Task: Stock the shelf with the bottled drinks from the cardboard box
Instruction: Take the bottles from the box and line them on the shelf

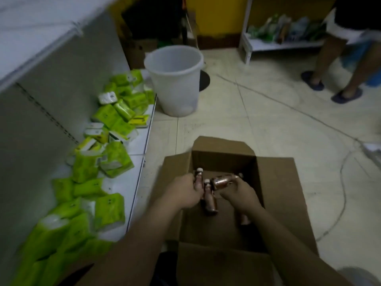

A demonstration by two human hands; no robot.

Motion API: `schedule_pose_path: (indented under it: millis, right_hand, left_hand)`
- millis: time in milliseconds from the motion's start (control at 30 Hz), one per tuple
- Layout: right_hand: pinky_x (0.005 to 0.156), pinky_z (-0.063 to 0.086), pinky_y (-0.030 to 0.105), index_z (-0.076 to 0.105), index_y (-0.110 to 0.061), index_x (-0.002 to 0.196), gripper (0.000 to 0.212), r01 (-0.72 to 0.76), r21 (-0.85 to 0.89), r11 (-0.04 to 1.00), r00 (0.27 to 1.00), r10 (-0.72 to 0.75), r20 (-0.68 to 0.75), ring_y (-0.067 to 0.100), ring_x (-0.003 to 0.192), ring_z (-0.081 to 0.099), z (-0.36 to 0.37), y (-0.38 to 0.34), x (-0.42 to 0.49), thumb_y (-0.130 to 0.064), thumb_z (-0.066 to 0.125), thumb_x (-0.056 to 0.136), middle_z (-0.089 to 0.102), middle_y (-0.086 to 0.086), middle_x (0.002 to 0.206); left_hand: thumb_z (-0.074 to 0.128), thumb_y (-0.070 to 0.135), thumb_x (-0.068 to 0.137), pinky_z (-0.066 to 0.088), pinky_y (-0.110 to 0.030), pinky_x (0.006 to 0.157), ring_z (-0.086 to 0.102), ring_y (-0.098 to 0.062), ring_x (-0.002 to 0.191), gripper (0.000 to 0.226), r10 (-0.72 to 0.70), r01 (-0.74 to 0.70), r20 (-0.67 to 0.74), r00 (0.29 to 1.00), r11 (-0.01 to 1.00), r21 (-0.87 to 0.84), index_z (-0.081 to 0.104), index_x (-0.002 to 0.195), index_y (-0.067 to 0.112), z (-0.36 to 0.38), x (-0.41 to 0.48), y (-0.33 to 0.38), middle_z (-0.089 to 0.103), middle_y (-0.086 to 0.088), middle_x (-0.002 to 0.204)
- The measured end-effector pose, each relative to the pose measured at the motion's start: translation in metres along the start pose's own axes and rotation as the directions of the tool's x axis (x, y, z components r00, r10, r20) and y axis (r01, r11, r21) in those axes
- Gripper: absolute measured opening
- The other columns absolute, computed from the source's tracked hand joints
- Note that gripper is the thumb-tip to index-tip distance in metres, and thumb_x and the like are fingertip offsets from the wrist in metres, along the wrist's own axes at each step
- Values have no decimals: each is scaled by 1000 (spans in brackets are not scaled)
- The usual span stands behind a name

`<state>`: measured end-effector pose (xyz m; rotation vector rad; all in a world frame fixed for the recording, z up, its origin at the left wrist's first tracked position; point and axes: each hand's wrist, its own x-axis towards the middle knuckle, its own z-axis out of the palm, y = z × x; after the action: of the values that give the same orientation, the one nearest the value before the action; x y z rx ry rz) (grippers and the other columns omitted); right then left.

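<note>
Right now I have both hands down in the open cardboard box on the floor. My left hand curls round white-capped brown bottles, and my right hand grips a sideways bottle. Left of the box, the shelf holds green packs. Beyond stands a white bucket.

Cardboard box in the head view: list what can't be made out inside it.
- Count of brown white-capped bottles: the left hand and right hand cover them.
- Bottle labels: blurred and dim in the head view.
- Floor of brown cardboard box: near part hidden by both forearms.
</note>
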<state>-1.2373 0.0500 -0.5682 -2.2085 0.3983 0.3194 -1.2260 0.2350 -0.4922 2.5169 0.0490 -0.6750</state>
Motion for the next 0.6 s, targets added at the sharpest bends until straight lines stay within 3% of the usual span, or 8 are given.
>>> schedule_pose_path:
  millis: [67, 133, 300, 367, 433, 500, 600]
  right_hand:
    - [53, 37, 15, 64, -45, 104, 26, -118, -5, 993, 992, 118, 47, 0, 66, 61, 19, 20, 16, -37, 70, 81, 59, -18, 72]
    - [62, 44, 22, 53, -23, 134, 57, -251, -36, 967, 961, 253, 114, 7, 83, 63, 41, 40, 34, -38, 70, 82, 65, -8, 97]
    - [79, 48, 30, 39, -18, 145, 71, -388, -144, 910, 898, 408, 162, 23, 109, 60, 83, 76, 66, -40, 69, 84, 58, 9, 133]
    - [75, 44, 25, 38, -16, 146, 73, -422, -156, 893, 875, 446, 188, 22, 110, 58, 94, 82, 73, -44, 67, 85, 53, 10, 141]
    - [84, 47, 27, 38, -11, 146, 75, -459, -136, 878, 855, 479, 202, 25, 115, 56, 105, 89, 81, -47, 64, 86, 52, 12, 143]
    - [98, 43, 32, 41, -9, 145, 70, -449, -131, 884, 859, 467, 211, 29, 125, 52, 115, 99, 87, -44, 63, 88, 51, 14, 143]
    - [96, 44, 34, 43, -23, 143, 57, -400, -138, 906, 868, 422, 260, 24, 119, 55, 130, 106, 94, -36, 61, 90, 55, 9, 136]
  left_hand:
    - [53, 37, 93, 46, -26, 67, 55, -8, 79, 40, -60, 66, 105, 993, 996, -51, 51, 128, 19, 21, 30, -5, 59, 5, 93]
    - [51, 35, 94, 49, -33, 82, 59, -17, 92, 50, -99, 117, 173, 980, 989, -96, 41, 140, 20, 41, 60, -12, 62, -6, 114]
    - [52, 32, 93, 48, -38, 94, 59, -19, 102, 56, -163, 220, 238, 957, 946, -237, 35, 145, 25, 84, 116, -32, 60, -8, 127]
    - [52, 31, 92, 46, -43, 99, 58, -24, 112, 55, -185, 242, 244, 952, 943, -229, 36, 144, 29, 98, 135, -38, 55, -11, 133]
    - [55, 32, 89, 36, -47, 108, 45, -32, 128, 68, -198, 244, 255, 946, 956, -162, 24, 149, 32, 113, 154, -46, 37, -17, 148]
    - [59, 36, 86, 19, -48, 116, 18, -34, 143, 81, -219, 249, 283, 934, 966, -74, 11, 151, 39, 128, 167, -51, 6, -13, 159]
    - [62, 35, 85, 14, -49, 118, 4, -33, 146, 76, -194, 234, 317, 928, 968, -91, 20, 148, 44, 142, 185, -65, -17, -4, 159]
